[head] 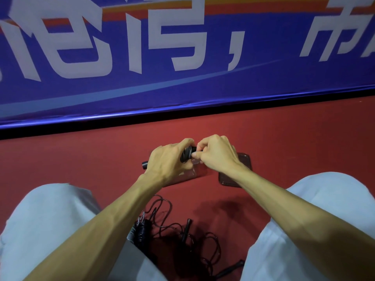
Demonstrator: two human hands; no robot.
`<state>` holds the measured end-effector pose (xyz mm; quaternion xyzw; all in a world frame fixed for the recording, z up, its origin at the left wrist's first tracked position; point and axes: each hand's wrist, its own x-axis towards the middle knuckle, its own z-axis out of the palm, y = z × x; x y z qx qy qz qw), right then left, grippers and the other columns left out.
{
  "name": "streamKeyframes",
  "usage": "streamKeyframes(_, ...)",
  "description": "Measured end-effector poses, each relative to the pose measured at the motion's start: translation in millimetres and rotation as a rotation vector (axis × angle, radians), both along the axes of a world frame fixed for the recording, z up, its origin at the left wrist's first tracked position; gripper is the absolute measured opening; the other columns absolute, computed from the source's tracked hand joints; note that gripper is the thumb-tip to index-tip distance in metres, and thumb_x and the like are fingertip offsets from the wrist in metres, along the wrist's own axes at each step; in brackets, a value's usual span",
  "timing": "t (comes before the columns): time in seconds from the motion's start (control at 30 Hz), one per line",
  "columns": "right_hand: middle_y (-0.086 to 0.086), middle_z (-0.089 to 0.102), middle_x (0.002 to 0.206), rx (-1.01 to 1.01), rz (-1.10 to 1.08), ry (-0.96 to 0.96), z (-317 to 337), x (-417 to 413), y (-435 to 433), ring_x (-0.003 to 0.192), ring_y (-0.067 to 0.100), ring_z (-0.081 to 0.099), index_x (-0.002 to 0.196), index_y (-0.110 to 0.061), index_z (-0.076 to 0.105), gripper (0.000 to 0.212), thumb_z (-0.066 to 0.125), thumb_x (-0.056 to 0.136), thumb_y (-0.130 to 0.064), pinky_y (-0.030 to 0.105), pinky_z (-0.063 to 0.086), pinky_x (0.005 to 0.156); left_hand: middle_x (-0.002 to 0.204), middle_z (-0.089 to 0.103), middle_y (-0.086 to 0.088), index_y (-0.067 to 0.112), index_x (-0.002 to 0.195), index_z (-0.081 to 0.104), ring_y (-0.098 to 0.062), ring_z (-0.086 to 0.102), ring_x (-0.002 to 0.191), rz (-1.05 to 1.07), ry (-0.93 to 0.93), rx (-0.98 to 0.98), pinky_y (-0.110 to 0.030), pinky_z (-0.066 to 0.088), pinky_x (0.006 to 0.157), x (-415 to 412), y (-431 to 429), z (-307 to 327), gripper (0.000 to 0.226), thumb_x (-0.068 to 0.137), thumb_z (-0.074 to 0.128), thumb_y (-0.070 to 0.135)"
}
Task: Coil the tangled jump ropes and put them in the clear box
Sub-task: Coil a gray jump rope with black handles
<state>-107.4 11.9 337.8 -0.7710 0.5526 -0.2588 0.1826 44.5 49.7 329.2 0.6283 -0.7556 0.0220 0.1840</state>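
- Head view looked down on a person sitting on a red floor [81, 159], with the clear box [200, 171] just beyond both wrists.
- Most of the clear box was covered by the hands. Only a pale, see-through corner showed, so I could not tell what lay inside it.
- Directly above the box, the left hand [168, 161] had its fingers wrapped round a black rope bundle [187, 154]. Only a few dark turns showed between the knuckles.
- The right hand [217, 155] met it from the other side, fingers curled tight and thumb and fingertips pinching the end of the same bundle. How the cord ran under the fingers was hidden.
- A black handle end [144, 165] stuck out from under the left hand, on the left of the box.
- Touching or just beside the box on its right lay a dark tray-like piece [244, 159], half hidden by the right wrist. Whether it was a lid I could not make out.
- Nearer the person than the box, between the knees [50, 220], the tangled ropes [182, 236] sprawled in thin black loops. A springy coil [142, 230] sat at their left edge. The heap sank into shadow and ran off the bottom of the view.
- Beyond the box, a blue banner [182, 88] with large white characters stood along the floor, cut off at the top and sides.
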Motion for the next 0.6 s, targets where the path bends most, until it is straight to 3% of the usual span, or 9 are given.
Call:
streamKeyframes(0.1, -0.005, 0.07, 0.066, 0.003, 0.044, -0.017, 0.1, -0.8, -3.0, 0.078, 0.018, 0.066, 0.067, -0.026, 0.059, 0.021, 0.065, 0.084, -0.037, 0.037, 0.053, 0.076, 0.106, 0.07, 0.006, 0.032, 0.125, 0.056, -0.022, 0.063, 0.096, 0.012, 0.072, -0.038, -0.03, 0.038, 0.067, 3.2, -1.5, 2.1, 0.045, 0.081, 0.063, 0.032)
streamKeyframes(0.2, -0.008, 0.066, 0.064, -0.046, 0.094, -0.072, 7.6, -3.5, -6.1, 0.067, 0.015, 0.063, 0.074, -0.025, 0.055, 0.018, 0.059, 0.091, -0.028, 0.031, 0.052, 0.069, 0.105, 0.07, 0.01, 0.037, 0.123, 0.06, -0.019, 0.064, 0.097, 0.1, 0.306, 0.024, -0.03, 0.047, 0.075, 10.9, -5.4, 6.3, 0.046, 0.078, 0.064, 0.029)
streamKeyframes(0.3, -0.008, 0.063, 0.065, 0.01, 0.089, -0.296, 11.9, -5.3, -9.1, 0.058, 0.013, 0.062, 0.084, -0.014, 0.059, 0.014, 0.054, 0.096, -0.018, 0.021, 0.047, 0.049, 0.09, 0.068, 0.015, 0.033, 0.119, 0.065, -0.01, 0.065, 0.082, 0.051, 0.512, 0.078, -0.034, 0.054, 0.081, 16.9, -10.2, 7.7, 0.044, 0.076, 0.067, 0.03)
streamKeyframes(0.4, 0.0, 0.061, 0.067, 0.145, 0.093, -0.591, 7.9, -3.1, -15.2, 0.06, 0.014, 0.06, 0.082, -0.015, 0.058, 0.018, 0.051, 0.098, -0.01, 0.026, 0.048, 0.047, 0.079, 0.067, 0.015, 0.023, 0.117, 0.067, 0.0, 0.061, 0.062, -0.016, 0.683, 0.12, -0.026, 0.053, 0.068, 17.7, -12.6, 6.8, 0.034, 0.083, 0.068, 0.016)
streamKeyframes(0.5, 0.006, 0.053, 0.068, 0.281, 0.138, -0.822, 6.1, 2.8, -18.0, 0.06, 0.016, 0.057, 0.082, -0.012, 0.054, 0.021, 0.045, 0.1, -0.005, 0.023, 0.049, 0.05, 0.081, 0.069, 0.008, 0.021, 0.114, 0.066, -0.005, 0.064, 0.066, -0.093, 0.866, 0.208, -0.021, 0.052, 0.064, 15.7, -6.4, 7.8, 0.024, 0.091, 0.065, 0.013)
streamKeyframes(0.6, 0.005, 0.049, 0.068, 0.327, 0.119, -0.902, 4.5, 8.6, -21.7, 0.056, 0.013, 0.057, 0.082, -0.009, 0.054, 0.023, 0.042, 0.102, -0.008, 0.022, 0.047, 0.05, 0.083, 0.07, 0.008, 0.024, 0.11, 0.063, 0.001, 0.065, 0.069, -0.139, 1.104, 0.323, -0.014, 0.051, 0.062, 15.6, -1.8, 6.5, 0.021, 0.092, 0.064, 0.012)
